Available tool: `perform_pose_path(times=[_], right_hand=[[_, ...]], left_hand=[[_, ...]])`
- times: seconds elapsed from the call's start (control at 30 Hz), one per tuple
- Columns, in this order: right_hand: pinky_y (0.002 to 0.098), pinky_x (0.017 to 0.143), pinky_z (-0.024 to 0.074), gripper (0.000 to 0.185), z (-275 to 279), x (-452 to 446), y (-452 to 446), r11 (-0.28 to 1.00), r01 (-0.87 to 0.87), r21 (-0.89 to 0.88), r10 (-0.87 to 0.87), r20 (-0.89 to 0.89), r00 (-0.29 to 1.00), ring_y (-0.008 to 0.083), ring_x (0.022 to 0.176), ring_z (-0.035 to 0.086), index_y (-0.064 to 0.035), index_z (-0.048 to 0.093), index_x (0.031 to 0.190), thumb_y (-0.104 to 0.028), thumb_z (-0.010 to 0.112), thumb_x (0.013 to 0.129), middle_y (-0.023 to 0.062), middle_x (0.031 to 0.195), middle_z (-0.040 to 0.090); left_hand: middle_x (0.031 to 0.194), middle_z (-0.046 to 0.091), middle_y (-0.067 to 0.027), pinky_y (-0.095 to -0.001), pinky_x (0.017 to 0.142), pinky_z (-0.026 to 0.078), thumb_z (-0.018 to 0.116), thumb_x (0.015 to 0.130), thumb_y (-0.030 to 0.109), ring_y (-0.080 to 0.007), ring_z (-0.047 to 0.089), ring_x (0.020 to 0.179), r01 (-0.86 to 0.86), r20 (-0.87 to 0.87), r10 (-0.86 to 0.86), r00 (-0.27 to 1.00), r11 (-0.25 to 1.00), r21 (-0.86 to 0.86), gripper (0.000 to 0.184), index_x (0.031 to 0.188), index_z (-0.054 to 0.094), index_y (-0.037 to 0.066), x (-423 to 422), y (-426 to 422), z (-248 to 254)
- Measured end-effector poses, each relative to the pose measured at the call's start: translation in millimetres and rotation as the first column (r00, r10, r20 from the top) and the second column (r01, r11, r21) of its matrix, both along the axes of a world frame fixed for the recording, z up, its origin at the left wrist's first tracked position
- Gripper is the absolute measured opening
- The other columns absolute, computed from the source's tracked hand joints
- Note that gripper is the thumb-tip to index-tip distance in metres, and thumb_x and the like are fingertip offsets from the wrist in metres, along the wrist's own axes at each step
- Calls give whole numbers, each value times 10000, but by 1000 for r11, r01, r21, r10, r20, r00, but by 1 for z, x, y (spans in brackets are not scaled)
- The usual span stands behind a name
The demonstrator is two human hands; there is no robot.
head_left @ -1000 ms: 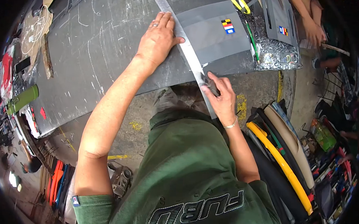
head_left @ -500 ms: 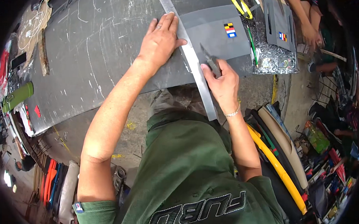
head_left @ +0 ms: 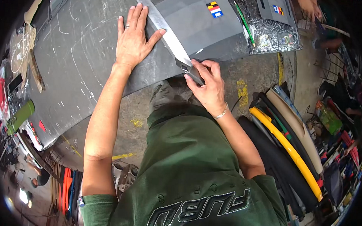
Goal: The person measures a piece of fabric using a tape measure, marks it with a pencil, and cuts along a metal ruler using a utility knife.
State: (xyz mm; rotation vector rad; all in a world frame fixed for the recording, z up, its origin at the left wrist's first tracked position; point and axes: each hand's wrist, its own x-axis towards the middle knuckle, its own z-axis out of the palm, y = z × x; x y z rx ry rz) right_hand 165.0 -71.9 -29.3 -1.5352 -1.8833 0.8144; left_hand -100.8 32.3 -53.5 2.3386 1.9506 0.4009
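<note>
My left hand lies flat with its fingers spread on the dark tabletop, its thumb on the edge of a long metal ruler. The ruler lies slantwise along a grey sheet that bears a small colourful flag patch. In my right hand is a dark utility knife, held at the ruler's near end by the table's front edge. The knife's blade tip cannot be made out.
A green pencil lies right of the sheet, near another grey piece with a patch. Yellow and beige rolls stand at the right. A green roll is at the left. Another person's hands show at the top right.
The knife, lifted over the sheet half a second ago, is now down at the ruler's near end. Ruler and left hand have shifted left in view, and the ruler no longer juts far past the table edge.
</note>
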Motion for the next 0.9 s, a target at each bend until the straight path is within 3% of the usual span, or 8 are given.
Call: perform_pose_path(times=[0.17,0.67,0.77,0.9], right_hand=[[405,791,561,559,-6,4,-3,999,-6,33,6,24,1000,267,934,680,-141,718,1291,-190,876,756,65,1176,610],[398,802,585,528,-5,2,-2,999,10,33,-10,-5,1000,271,936,692,-139,729,1263,-178,871,756,70,1191,623],[398,801,590,524,-6,3,-3,1000,7,0,-7,-28,1000,270,938,695,-140,729,1260,-179,870,756,70,1203,625],[401,799,591,523,-7,4,-2,1000,4,2,-4,-17,1000,272,938,697,-141,731,1255,-180,870,752,70,1203,626]], left_hand=[[1686,342,-152,-600,1285,129,547,924,781,-311,244,1594,13,3,-13,1000,1000,15,1035,1593,381,9,0,0,-1],[1690,332,-165,-588,1293,115,584,904,780,-311,237,1596,7,-3,-7,1000,1000,-2,1048,1599,376,24,-1,1,-2],[1698,326,-140,-552,1306,92,630,926,709,-298,214,1605,7,21,-7,1000,1000,-2,979,1613,368,63,0,-1,0],[1697,330,-139,-549,1306,97,634,918,717,-299,218,1604,6,16,-6,1000,1000,-1,987,1609,372,63,0,0,-1]])
